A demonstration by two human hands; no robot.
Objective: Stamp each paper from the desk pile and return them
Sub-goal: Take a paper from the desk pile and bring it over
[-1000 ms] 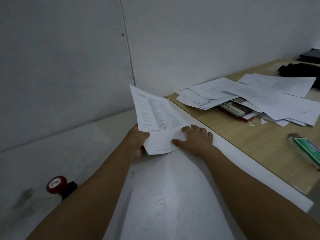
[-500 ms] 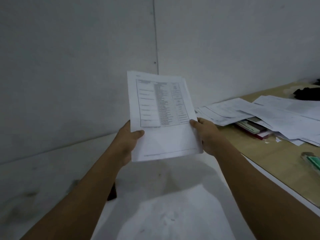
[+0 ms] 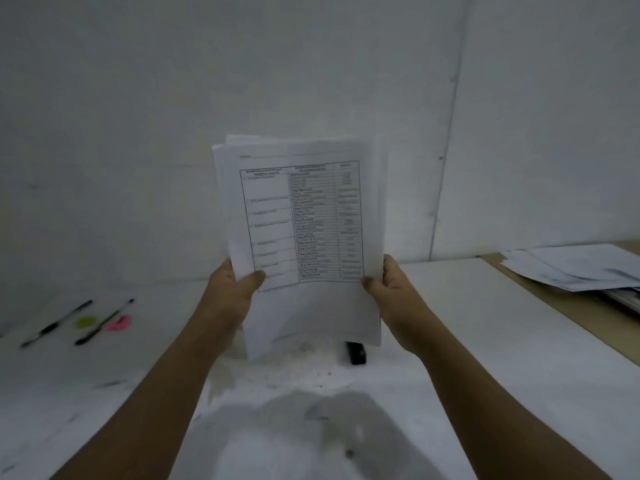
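Observation:
I hold a thin stack of white papers [image 3: 304, 220] upright in front of me, above the white desk [image 3: 450, 341]. The top sheet carries a printed table. My left hand [image 3: 230, 289] grips the stack's left edge with the thumb on the front. Its right edge is pinched by my right hand [image 3: 391, 289]. Below the stack's lower right corner a dark object [image 3: 356, 353] stands on the desk, mostly hidden; it may be the stamp. A loose pile of papers [image 3: 575, 268] lies at the far right on a wooden tabletop [image 3: 561, 303].
Two black pens [image 3: 57, 323] [image 3: 104, 322] lie on the desk at the left, with a green tab [image 3: 86, 321] and a pink tab [image 3: 119, 323] between and beside them. A white wall stands close behind the desk.
The papers were lifted off the desk and raised upright in both hands. My view swung left, so the loose pile slid to the far right and the pens came into sight.

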